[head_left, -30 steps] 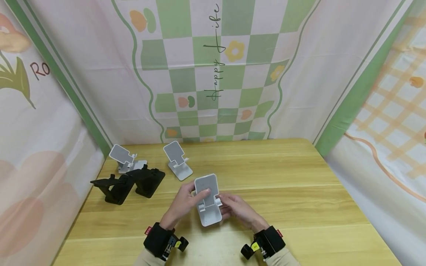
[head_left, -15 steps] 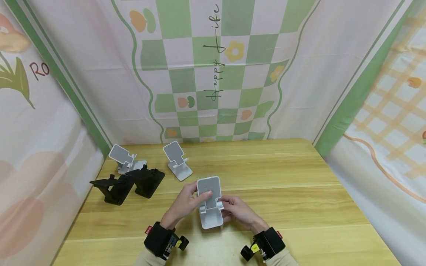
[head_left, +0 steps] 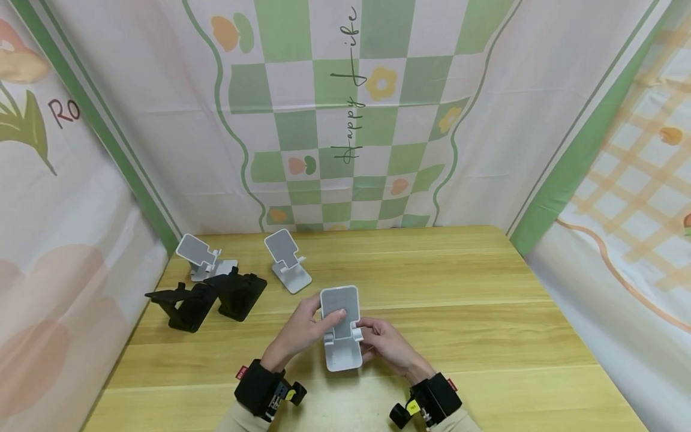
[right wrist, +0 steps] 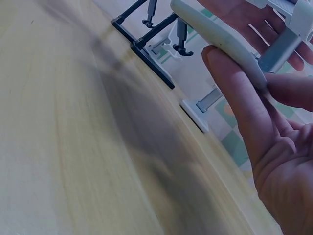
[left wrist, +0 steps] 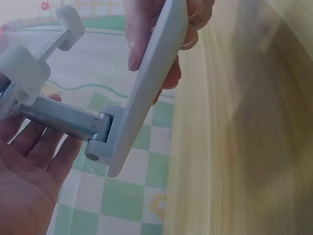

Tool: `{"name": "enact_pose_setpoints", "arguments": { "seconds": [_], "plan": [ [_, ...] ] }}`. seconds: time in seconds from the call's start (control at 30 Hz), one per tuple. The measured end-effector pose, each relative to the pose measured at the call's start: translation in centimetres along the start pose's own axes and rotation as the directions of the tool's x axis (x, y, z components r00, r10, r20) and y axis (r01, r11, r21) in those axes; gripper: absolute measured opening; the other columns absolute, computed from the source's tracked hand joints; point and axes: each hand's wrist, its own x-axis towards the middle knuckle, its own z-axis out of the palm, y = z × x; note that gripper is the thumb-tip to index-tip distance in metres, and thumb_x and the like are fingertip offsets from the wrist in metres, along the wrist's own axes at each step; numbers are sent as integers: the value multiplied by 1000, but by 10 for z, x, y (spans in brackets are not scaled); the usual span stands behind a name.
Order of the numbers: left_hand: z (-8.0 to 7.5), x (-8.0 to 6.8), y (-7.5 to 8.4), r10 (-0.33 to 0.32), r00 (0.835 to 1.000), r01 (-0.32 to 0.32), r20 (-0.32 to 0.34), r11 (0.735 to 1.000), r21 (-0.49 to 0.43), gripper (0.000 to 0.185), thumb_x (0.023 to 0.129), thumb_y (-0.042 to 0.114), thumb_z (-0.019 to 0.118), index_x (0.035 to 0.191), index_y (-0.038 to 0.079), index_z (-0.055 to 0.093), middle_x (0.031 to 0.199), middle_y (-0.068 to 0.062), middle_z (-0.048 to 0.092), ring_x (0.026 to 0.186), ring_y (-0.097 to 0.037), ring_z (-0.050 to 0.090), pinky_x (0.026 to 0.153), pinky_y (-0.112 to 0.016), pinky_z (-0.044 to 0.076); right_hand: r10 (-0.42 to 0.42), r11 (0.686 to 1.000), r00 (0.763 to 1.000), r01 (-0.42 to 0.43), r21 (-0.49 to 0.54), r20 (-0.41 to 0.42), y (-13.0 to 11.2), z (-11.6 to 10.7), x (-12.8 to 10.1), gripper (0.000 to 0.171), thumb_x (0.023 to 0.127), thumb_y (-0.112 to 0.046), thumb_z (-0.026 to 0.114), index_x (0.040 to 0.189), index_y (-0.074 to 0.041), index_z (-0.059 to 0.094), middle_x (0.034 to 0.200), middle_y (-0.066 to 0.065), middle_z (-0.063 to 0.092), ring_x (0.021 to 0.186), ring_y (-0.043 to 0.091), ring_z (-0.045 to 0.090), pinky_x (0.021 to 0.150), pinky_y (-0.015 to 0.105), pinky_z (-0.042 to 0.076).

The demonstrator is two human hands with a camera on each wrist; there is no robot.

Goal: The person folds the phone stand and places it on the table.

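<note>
Grey-and-white stand [head_left: 340, 355], held above surface [head_left: 459, 288]: left hand [head_left: 299, 330] gripping upper plate [head_left: 336, 298], thumb across front; right hand [head_left: 391, 345] pinching base [right wrist: 220, 36]. Beyond, leftward: two black stands [head_left: 241, 298], two grey-and-white others [head_left: 292, 276].

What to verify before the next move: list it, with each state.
1. Left hand on the held stand: ok, thumb on its upper panel.
2. Right hand gripping the base: ok, pinched.
3. Held stand off the table: ok, a gap shows in the wrist views.
4. Nearest white stand clear of both hands: ok, apart.
5. Black stands apart from each other: cannot tell, they overlap in view.
6. Hinge firm: cannot tell.
</note>
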Motion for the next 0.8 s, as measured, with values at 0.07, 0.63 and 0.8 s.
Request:
{"name": "enact_pose_setpoints", "arguments": {
  "seconds": [0.07,0.63,0.8],
  "plan": [
    [0,0,-1,-1,1000,1,-3,1000,3,43,101,17,66,141,3,57,137,-15,64,129,-33,57,112,-62,40,-4,1000,1000,4,5,-5,1,0,0,46,108,-11,47,139,23,42,123,31,68,92,18,76,75,32,63],
    [-1,0,-5,40,999,-40,4,999,31,57,91,13,79,143,7,57,137,-9,65,129,-27,60,116,-54,40,9,999,999,-7,47,-37,4,0,0,46,107,-9,49,138,24,41,120,25,71,91,18,76,74,32,63],
    [-1,1,-6,39,999,-38,-15,998,40,54,92,11,78,142,6,58,136,-10,66,128,-27,61,115,-53,42,17,999,999,-15,47,-39,3,0,1,47,107,-10,49,139,24,40,122,27,70,92,18,76,76,32,63]
  ]
}}
